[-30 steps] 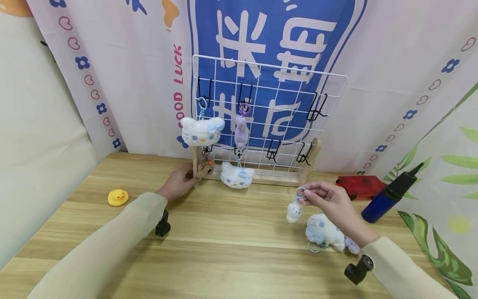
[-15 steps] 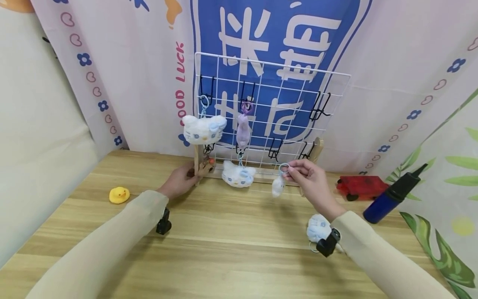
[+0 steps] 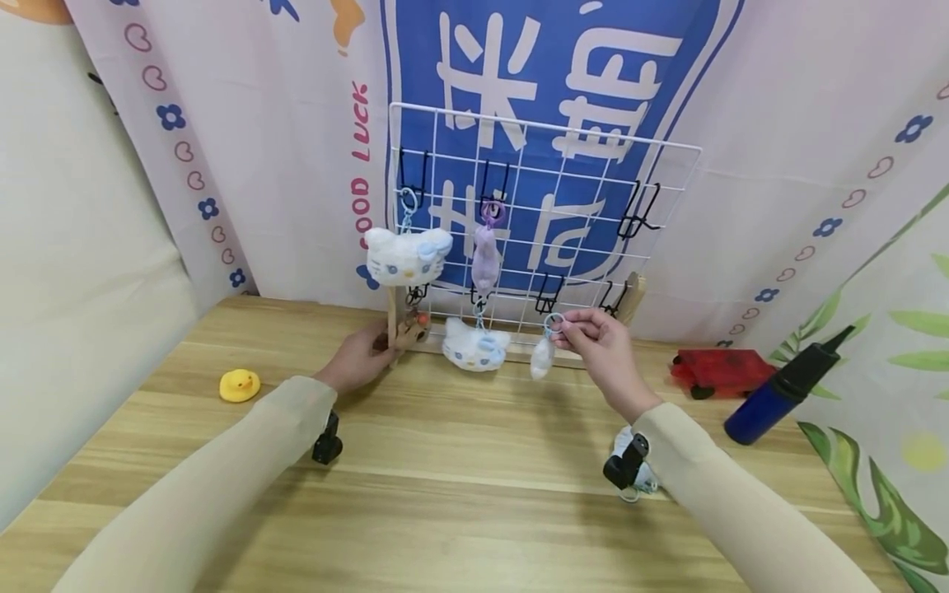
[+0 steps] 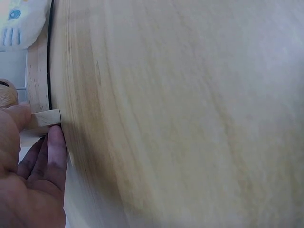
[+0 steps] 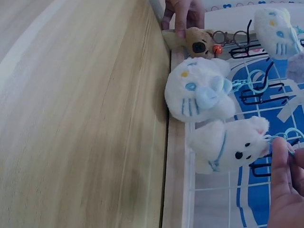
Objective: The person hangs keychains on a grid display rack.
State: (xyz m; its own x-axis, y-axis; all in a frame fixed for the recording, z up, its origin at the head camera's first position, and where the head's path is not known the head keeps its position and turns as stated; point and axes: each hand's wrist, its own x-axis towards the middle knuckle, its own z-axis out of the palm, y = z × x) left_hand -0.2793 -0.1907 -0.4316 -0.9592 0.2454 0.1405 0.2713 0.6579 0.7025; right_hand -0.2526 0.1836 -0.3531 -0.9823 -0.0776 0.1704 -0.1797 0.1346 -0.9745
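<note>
White bear charm (image 5: 232,145): hung in the air by its blue ring (image 3: 553,323), in front of the lower part of the wire rack (image 3: 571,170); not yet seated on a hook.
Right hand (image 3: 604,352): ring pinched narrowly between thumb and fingertips; the plush body is left to dangle.
Bare lower hook (image 3: 549,295): placed just above the ring; whether it is touched cannot be told.
Lower cat plush (image 3: 475,346): hung just beside the charm.
Left hand (image 3: 359,361): wooden end piece (image 4: 45,118) of the rack held between thumb and fingers, beside the brown bear charm (image 5: 199,42).
Upper row: upper cat plush (image 3: 409,257) and purple charm (image 3: 486,259) hung on 2 hooks.
Table (image 3: 415,511): yellow duck (image 3: 240,385), red object (image 3: 719,372), blue pump (image 3: 774,395) and a partly hidden plush (image 3: 644,479) set around.
Ring risk: the prongs could be missed, or a grid wire caught, if the ring is turned edge-on.
Rack risk: the rack might be tipped by a push if the left-hand hold were loosened.
Right wrist view: the bear's face, pink ears and neck cord are shown; from the head they are not made out.
Left wrist view: the pinch on the wood is shown; from the head it is mostly hidden.
</note>
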